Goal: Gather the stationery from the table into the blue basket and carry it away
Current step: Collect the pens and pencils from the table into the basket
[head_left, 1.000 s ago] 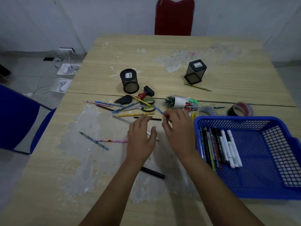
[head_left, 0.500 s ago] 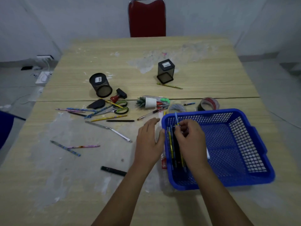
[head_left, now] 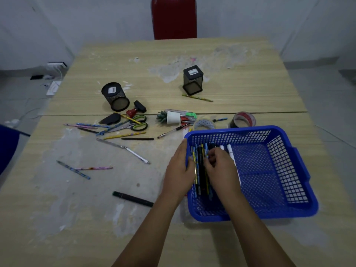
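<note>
Worn wooden table [head_left: 240, 89], red chair [head_left: 174, 18] beyond. Blue basket [head_left: 289, 209] holds pens [head_left: 201, 170]; right hand [head_left: 221, 168] fingers curl among them, grip uncertain; left hand [head_left: 180, 170] rests flat against basket's side.

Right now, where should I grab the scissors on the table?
Probably the green handles. The scissors lie flat, blades pointing left under crossed pencils, while the loops face right with bare table beside them. Come from above on the right and pinch a loop.

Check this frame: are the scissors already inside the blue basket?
No, the scissors lie on the table to the left of the blue basket.
</note>
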